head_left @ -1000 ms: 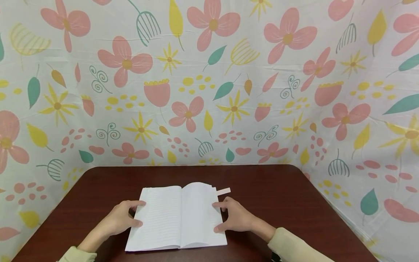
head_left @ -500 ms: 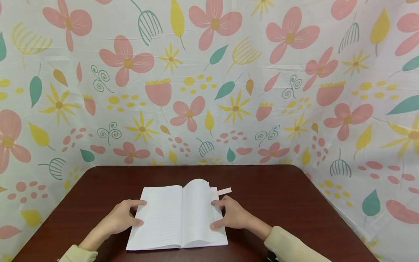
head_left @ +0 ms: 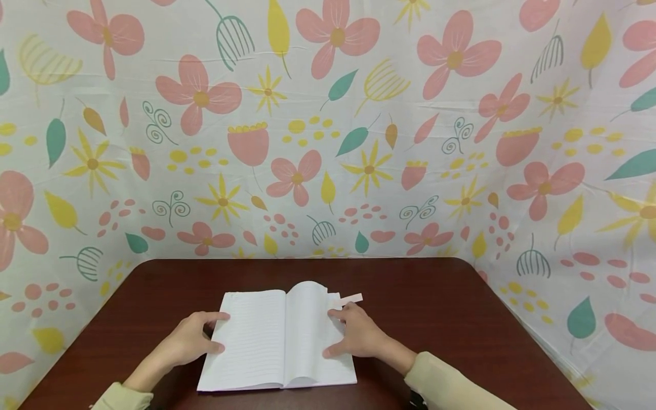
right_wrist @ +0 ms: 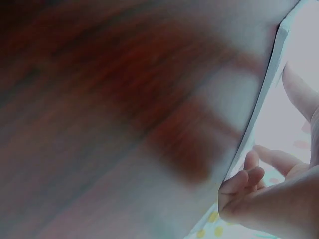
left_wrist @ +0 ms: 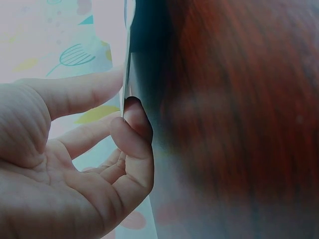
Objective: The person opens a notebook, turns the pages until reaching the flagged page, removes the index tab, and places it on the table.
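Observation:
An open lined notebook [head_left: 253,336] lies on the table in the head view. My left hand [head_left: 187,340] holds its left edge, thumb and forefinger on the page side. The left wrist view shows other fingers [left_wrist: 132,169] curled at the thin edge. On the right half, a loose page [head_left: 306,327] bulges upward, its outer edge drawn in from the sheets beneath. My right hand [head_left: 359,337] rests thumb and forefinger near that page's outer edge. In the right wrist view its thumb and forefinger touch the page side, while the other fingers [right_wrist: 244,184] bend beside the notebook's edge.
A pale pink paper tab [head_left: 351,299] sticks out from the notebook's upper right side. The dark reddish-brown wooden table [head_left: 410,285] has rounded far corners. A flower-printed curtain [head_left: 328,142] hangs behind it and along both sides.
My right hand has slid left across the right half of the notebook. The loose page has bulged higher and its outer edge has shifted left. My left hand stays at the left edge.

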The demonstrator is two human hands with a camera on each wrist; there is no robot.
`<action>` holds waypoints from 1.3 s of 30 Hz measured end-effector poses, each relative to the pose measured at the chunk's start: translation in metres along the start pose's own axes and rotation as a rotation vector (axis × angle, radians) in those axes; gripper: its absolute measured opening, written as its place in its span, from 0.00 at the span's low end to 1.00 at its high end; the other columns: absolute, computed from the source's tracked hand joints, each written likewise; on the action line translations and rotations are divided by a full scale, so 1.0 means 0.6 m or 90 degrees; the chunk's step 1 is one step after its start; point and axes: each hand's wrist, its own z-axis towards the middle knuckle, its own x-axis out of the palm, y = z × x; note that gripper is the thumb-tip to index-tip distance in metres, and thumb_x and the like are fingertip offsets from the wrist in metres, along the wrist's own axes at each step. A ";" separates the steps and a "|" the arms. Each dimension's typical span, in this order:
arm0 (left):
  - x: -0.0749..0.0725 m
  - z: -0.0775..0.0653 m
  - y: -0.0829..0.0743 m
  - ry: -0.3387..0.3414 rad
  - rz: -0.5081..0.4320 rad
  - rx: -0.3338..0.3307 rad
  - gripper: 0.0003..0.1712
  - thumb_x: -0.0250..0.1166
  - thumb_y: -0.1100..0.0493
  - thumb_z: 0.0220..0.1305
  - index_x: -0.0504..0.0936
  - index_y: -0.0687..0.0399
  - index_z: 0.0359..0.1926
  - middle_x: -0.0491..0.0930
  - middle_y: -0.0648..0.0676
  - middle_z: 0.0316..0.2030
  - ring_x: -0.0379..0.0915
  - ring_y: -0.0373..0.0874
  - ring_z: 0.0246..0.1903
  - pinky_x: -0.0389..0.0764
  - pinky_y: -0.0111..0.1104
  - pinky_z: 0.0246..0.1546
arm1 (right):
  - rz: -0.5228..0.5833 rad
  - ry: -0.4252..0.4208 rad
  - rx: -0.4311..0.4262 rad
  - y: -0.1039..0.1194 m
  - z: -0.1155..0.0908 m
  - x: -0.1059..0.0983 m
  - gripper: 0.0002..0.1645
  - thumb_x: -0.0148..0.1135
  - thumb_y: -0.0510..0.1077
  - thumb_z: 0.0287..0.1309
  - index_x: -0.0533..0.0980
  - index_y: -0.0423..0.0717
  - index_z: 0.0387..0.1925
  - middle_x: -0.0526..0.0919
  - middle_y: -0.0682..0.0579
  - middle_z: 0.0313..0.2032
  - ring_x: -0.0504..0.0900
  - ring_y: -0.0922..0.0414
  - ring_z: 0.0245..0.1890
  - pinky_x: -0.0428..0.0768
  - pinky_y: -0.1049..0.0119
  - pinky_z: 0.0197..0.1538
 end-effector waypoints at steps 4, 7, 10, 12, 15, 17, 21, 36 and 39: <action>0.000 0.001 0.001 -0.001 0.004 0.000 0.36 0.82 0.72 0.48 0.84 0.63 0.62 0.79 0.60 0.43 0.78 0.46 0.27 0.82 0.40 0.35 | -0.021 -0.017 0.031 0.013 0.004 0.006 0.57 0.89 0.60 0.38 0.79 0.32 0.65 0.74 0.47 0.45 0.71 0.51 0.46 0.75 0.55 0.49; 0.000 0.001 0.001 -0.001 0.006 0.000 0.36 0.82 0.72 0.48 0.84 0.63 0.61 0.79 0.60 0.43 0.78 0.46 0.27 0.81 0.40 0.35 | -0.014 -0.019 0.042 0.019 0.008 0.008 0.56 0.89 0.60 0.38 0.79 0.32 0.64 0.73 0.48 0.43 0.69 0.51 0.45 0.75 0.56 0.50; 0.000 0.000 0.000 -0.001 0.005 0.001 0.36 0.82 0.72 0.48 0.84 0.64 0.62 0.79 0.60 0.43 0.78 0.46 0.27 0.82 0.40 0.34 | 0.014 -0.012 0.051 0.024 0.013 0.010 0.54 0.89 0.58 0.40 0.80 0.33 0.64 0.72 0.48 0.43 0.69 0.51 0.46 0.75 0.55 0.51; 0.000 0.000 0.000 -0.001 0.003 0.001 0.36 0.82 0.72 0.48 0.84 0.64 0.62 0.79 0.60 0.43 0.78 0.46 0.26 0.82 0.40 0.34 | 0.035 -0.006 0.055 0.025 0.017 0.011 0.52 0.89 0.58 0.40 0.80 0.35 0.64 0.72 0.47 0.45 0.68 0.51 0.48 0.75 0.54 0.52; 0.001 -0.001 0.000 -0.001 -0.002 0.001 0.36 0.81 0.72 0.49 0.83 0.64 0.62 0.79 0.60 0.43 0.78 0.46 0.26 0.82 0.40 0.33 | 0.065 -0.001 0.058 0.026 0.023 0.013 0.51 0.89 0.56 0.41 0.81 0.36 0.64 0.73 0.45 0.47 0.69 0.50 0.49 0.75 0.54 0.51; 0.001 -0.001 0.000 -0.001 -0.003 0.000 0.36 0.81 0.72 0.48 0.83 0.64 0.62 0.79 0.60 0.43 0.78 0.46 0.26 0.81 0.40 0.33 | 0.077 0.001 0.057 0.028 0.026 0.013 0.49 0.89 0.56 0.41 0.81 0.37 0.63 0.73 0.44 0.47 0.70 0.50 0.50 0.74 0.54 0.51; 0.001 -0.002 0.000 0.000 -0.005 0.000 0.36 0.82 0.72 0.48 0.83 0.64 0.62 0.79 0.60 0.43 0.78 0.46 0.26 0.81 0.40 0.33 | 0.115 0.008 0.046 0.031 0.034 0.012 0.47 0.88 0.55 0.43 0.81 0.36 0.62 0.78 0.42 0.49 0.75 0.46 0.53 0.76 0.50 0.55; 0.001 -0.001 -0.001 -0.002 0.003 -0.002 0.36 0.82 0.72 0.48 0.84 0.63 0.62 0.80 0.59 0.43 0.78 0.46 0.27 0.82 0.40 0.35 | 0.298 0.034 0.017 0.046 0.031 0.006 0.43 0.81 0.42 0.56 0.73 0.29 0.69 0.90 0.52 0.35 0.87 0.55 0.40 0.79 0.65 0.42; 0.001 0.000 -0.001 -0.003 0.002 0.000 0.36 0.82 0.72 0.48 0.84 0.64 0.62 0.80 0.59 0.43 0.78 0.46 0.27 0.82 0.40 0.34 | 0.298 0.024 0.012 0.051 0.032 0.005 0.42 0.80 0.43 0.58 0.74 0.31 0.69 0.90 0.53 0.35 0.86 0.56 0.41 0.79 0.65 0.40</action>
